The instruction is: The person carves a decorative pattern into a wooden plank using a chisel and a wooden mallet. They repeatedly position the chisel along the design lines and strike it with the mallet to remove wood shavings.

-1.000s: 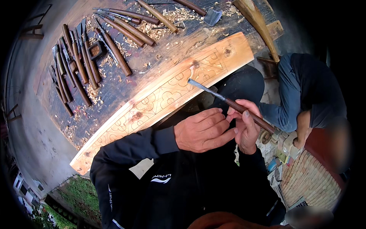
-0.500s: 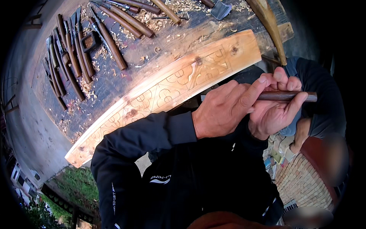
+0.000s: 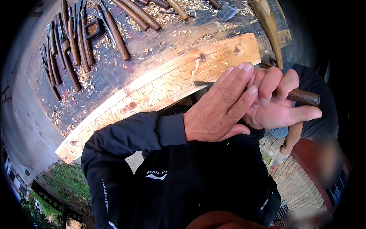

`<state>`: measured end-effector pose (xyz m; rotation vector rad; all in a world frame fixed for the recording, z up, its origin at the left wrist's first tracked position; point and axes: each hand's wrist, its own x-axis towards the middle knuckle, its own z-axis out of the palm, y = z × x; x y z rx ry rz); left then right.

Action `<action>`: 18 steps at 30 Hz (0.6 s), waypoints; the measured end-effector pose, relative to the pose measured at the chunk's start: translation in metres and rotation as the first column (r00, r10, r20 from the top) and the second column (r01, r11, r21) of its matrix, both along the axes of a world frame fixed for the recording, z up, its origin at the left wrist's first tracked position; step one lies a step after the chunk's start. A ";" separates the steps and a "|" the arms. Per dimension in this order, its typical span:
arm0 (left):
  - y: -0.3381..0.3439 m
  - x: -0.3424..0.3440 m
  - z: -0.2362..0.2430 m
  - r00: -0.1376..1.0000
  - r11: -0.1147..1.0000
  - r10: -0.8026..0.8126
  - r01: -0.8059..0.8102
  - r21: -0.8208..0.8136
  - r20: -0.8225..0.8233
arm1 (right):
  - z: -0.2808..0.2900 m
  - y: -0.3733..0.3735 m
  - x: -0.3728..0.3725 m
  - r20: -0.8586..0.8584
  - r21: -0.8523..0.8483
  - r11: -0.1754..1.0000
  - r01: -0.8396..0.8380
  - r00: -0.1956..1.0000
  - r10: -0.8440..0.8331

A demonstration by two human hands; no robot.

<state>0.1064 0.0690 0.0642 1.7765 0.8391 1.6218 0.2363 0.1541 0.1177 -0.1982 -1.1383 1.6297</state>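
A carving chisel with a dark wooden handle [image 3: 305,97] lies across my right hand [image 3: 280,101], which is shut on it with curled fingers and the thumb stretched along below the handle. Its narrow metal blade [image 3: 203,83] sticks out beyond my left hand [image 3: 219,108]. That hand is flat, fingers straight and together, pressed over the middle of the chisel and against my right fingers; the covered stretch is hidden. Behind both hands lies a long, slightly curved wooden board [image 3: 152,93], with outlined petal and scroll patterns cut or drawn on it.
Several wooden-handled carving tools [image 3: 74,49] lie on the worktable [image 3: 141,42] among shavings. A dark square holder [image 3: 94,29] sits between them. At the far right are a metal blade head [image 3: 227,12] and a curved wooden piece [image 3: 268,26]. Another person [image 3: 316,91] sits at the right.
My left fingers have straightened and flattened over the chisel. The blade now shows to the left of my hands. My right fingers have curled down further, and the handle shows less.
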 end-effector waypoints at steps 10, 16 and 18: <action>0.002 0.007 -0.015 0.997 0.996 0.078 -0.078 0.035 0.001 | -0.008 0.000 -0.011 -0.045 0.054 0.998 0.033 0.999 -0.030; 0.002 0.006 -0.014 0.996 0.996 0.093 -0.093 0.014 -0.014 | -0.006 -0.002 -0.011 0.076 -0.065 0.994 0.082 0.994 -0.077; 0.002 0.006 -0.013 0.995 0.995 0.098 -0.098 0.011 -0.010 | -0.008 -0.003 -0.010 0.078 -0.078 0.993 0.085 0.994 -0.079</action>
